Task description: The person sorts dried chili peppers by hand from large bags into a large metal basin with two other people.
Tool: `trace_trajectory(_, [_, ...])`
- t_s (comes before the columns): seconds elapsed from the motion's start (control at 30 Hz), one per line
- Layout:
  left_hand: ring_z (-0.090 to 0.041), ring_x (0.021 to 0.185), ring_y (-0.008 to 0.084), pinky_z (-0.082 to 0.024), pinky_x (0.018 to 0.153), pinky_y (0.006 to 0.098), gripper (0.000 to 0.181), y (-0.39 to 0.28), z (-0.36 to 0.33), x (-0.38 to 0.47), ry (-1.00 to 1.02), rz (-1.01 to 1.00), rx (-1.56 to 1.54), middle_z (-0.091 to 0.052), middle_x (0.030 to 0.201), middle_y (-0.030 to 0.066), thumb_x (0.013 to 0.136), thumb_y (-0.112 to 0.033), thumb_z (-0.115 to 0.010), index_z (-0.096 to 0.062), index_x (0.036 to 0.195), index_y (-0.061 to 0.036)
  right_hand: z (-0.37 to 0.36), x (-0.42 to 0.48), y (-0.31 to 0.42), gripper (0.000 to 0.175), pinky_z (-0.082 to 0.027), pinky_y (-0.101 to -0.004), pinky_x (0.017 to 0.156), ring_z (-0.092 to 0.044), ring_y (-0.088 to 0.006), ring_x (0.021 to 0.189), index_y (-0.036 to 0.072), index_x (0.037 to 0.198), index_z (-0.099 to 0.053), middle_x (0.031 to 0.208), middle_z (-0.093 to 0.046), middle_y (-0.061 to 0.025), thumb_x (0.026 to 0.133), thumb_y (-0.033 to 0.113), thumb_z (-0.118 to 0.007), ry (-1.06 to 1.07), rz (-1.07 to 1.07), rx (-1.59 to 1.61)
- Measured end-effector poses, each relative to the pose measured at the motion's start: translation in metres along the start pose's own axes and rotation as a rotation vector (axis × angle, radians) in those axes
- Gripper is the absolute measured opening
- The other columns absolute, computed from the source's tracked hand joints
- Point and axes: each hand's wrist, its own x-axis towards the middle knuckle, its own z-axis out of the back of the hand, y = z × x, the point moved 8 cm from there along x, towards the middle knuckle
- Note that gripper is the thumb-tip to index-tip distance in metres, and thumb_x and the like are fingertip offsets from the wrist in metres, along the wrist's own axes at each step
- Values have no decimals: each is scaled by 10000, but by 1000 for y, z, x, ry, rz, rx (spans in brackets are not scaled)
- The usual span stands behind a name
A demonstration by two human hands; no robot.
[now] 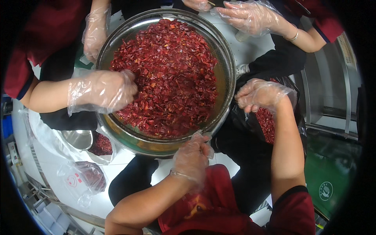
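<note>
A large round mesh sieve rests on a metal basin and bears a heap of cut dried red chili pieces. My left hand, in a clear plastic glove, is at the sieve's near rim with its fingers bent. Whether it grips the rim or something small cannot be made out. To the right of the sieve, my gloved right hand is above a black plastic bag holding more red chili pieces. Its fingers curl inward, and their contents are hidden.
One co-worker's gloved hand reaches over the heap's left side; another gloved hand is beside the rim. Another person's gloved hands are beyond the sieve. A white sack holds a metal scoop; a clear bag lies nearby.
</note>
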Motion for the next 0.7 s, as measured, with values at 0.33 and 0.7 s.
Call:
trace_trajectory(0.33, [-595,642,181,-489,624,322,278,9,-8,1,94,215,-139,-641,820,92,979,-194,-506,-594,1191,-38,24,-12,28,91,-481,-230,604,-609,-88,674,33,856,-711,790,-688,-54,837,118,-738,-22,337,174])
trace_trajectory(0.7, [-601,692,194,-483,661,335,162,16,-7,6,158,60,-195,-659,886,71,986,-145,-478,-530,1078,-22,-109,21,133,269,-374,-420,1064,-545,-283,1198,108,1046,-711,1213,-640,-76,855,291,-665,-91,1023,-826])
